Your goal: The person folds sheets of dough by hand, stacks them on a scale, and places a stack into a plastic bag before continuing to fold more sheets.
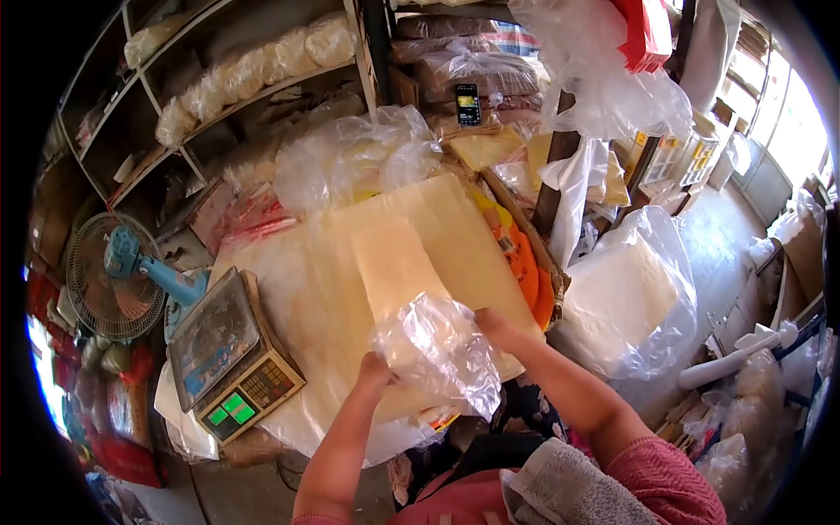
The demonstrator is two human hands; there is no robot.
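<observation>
Both grips look clenched on the clear plastic bag (437, 341): the left hand (376, 369) has its left side and the right hand (495, 327) its right, though the film and glare hide most fingertips. Taking the scale (229, 350) as landmark, the worktop (319, 394) spreads to its right, bearing broad yellowish sheets (486, 262). The fan (114, 276) stands beyond the scale, on its far left. Right of the scale, a long pale strip (389, 254) lies on the sheets, and the bag covers its near end. The smaller phone (467, 104) is propped well beyond the scale, to its right. The step in hand seems to be spreading or straightening the bag; the next move calls for light, even tension, both sides kept pinched, so the slippery film neither folds nor drags the strip.
</observation>
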